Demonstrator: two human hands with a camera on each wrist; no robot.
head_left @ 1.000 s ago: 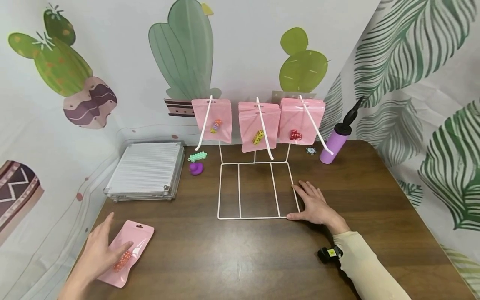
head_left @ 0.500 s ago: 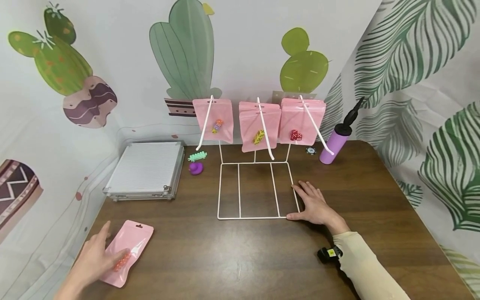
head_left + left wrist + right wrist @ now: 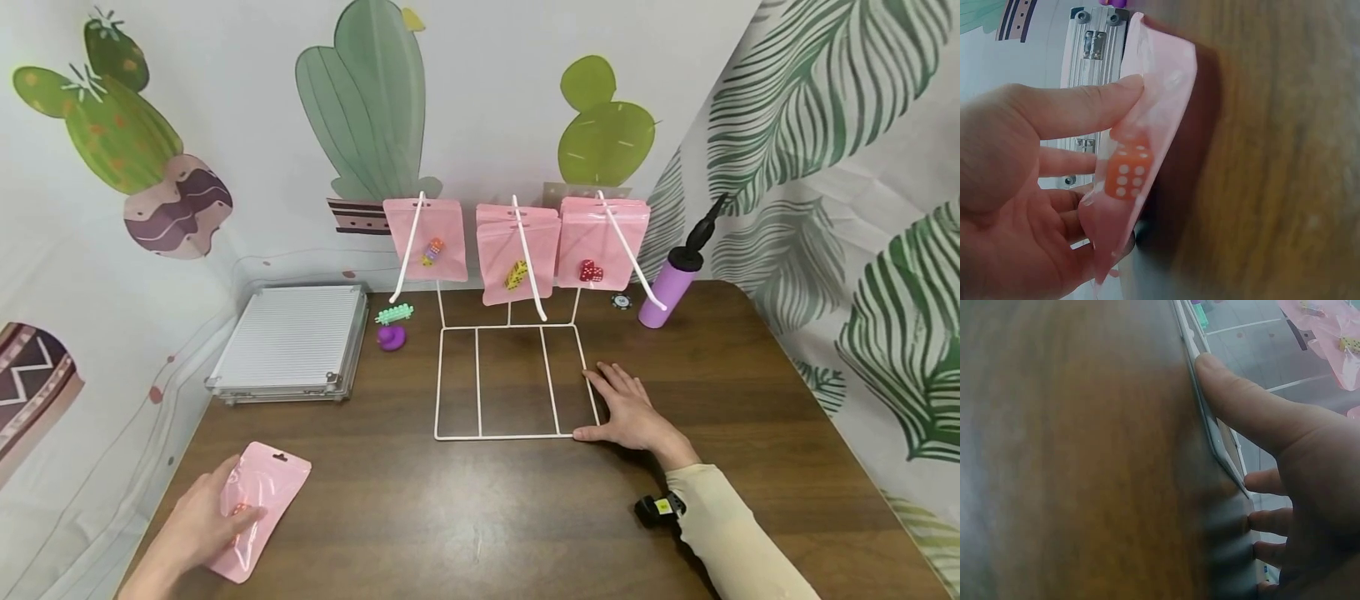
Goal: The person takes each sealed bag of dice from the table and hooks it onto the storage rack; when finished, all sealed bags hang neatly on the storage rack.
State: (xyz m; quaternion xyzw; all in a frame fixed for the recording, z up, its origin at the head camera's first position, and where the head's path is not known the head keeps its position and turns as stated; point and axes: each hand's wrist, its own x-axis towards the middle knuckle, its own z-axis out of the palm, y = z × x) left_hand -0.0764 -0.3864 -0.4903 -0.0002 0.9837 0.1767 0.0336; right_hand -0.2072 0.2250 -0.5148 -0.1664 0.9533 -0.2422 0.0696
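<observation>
At the front left, my left hand (image 3: 197, 518) grips a pink zip pouch (image 3: 274, 492) with a hang hole at its top. The left wrist view has the thumb on the pouch's clear front and fingers behind it. Orange dice (image 3: 1127, 172) with white dots show through the window. My right hand (image 3: 628, 414) rests with spread fingers at the right front corner of a white wire display rack (image 3: 495, 436); its thumb touches the front wire. Pink pouches with multicoloured dice (image 3: 432, 251), yellow dice (image 3: 516, 274) and red dice (image 3: 590, 271) hang from the rack's three hooks.
A silver aluminium case (image 3: 288, 337) stands at the back left. Beside it are a green bumpy toy (image 3: 394, 313) and a purple rubber duck (image 3: 391, 337). At the back right are a poker chip (image 3: 621, 301) and a purple hand pump (image 3: 666, 283). A patterned cloth hangs behind the table.
My left hand has lowered onto the pink pouch and closed its thumb and fingers round it. The pouch has shifted slightly. My right hand has stayed at the rack's corner.
</observation>
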